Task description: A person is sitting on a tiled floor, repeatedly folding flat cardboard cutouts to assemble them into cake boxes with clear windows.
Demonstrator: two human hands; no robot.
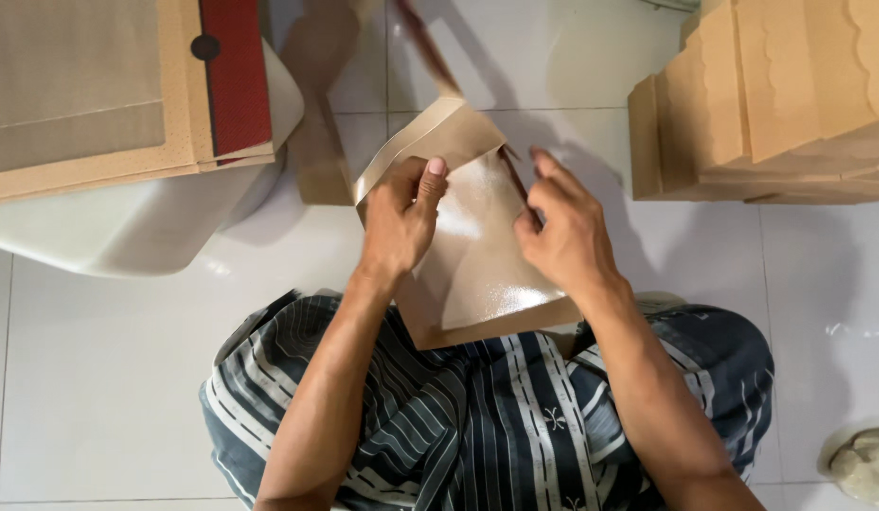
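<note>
Cardboard sheet (477,255): brown, glossy inner face up, partly folded, held above the person's lap over the white tiled floor (108,378)
Left hand (399,222): grasping the sheet's left folded flap, thumb pressed flat on the glossy face, fingers curled round the edge
Right hand (562,237): fingers bent, tips pinching the sheet's right edge near the far corner
Striped cloth (477,416): dark with pale lines, covers the lap, just below the sheet
Stack of folded brown boxes (771,95): far right, on the floor
White stool (136,227): far left, carrying flat brown sheets (79,95) with a red strip
</note>
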